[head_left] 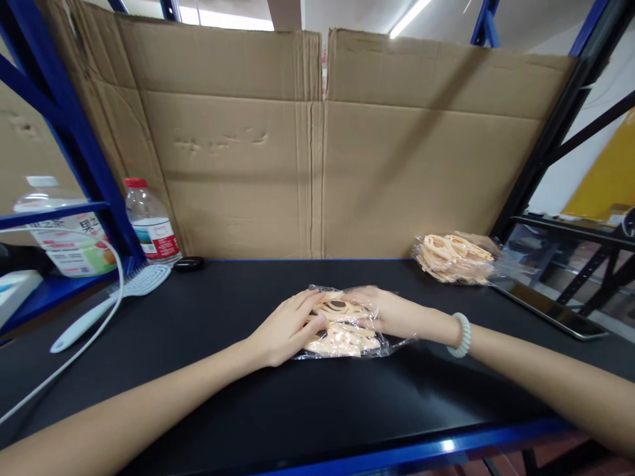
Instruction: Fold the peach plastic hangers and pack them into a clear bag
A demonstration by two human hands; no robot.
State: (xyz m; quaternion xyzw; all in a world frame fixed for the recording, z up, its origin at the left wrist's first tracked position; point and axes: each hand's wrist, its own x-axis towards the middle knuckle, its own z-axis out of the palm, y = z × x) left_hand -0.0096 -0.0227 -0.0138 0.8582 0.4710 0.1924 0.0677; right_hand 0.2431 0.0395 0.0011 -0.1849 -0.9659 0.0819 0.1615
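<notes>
On the table (278,423), centrally, lies a clear bag (347,327) of pale cutouts (342,345). Left hand (285,328) covers its left side; right hand (385,308) has fingers under the film. Whether either grips cannot be told.

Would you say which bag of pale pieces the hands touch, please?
The nearer bag: left hand and right hand touch it; the farther bag lies untouched, back right.

1 head camera faces forward and down across the tabletop (238,284).
</notes>
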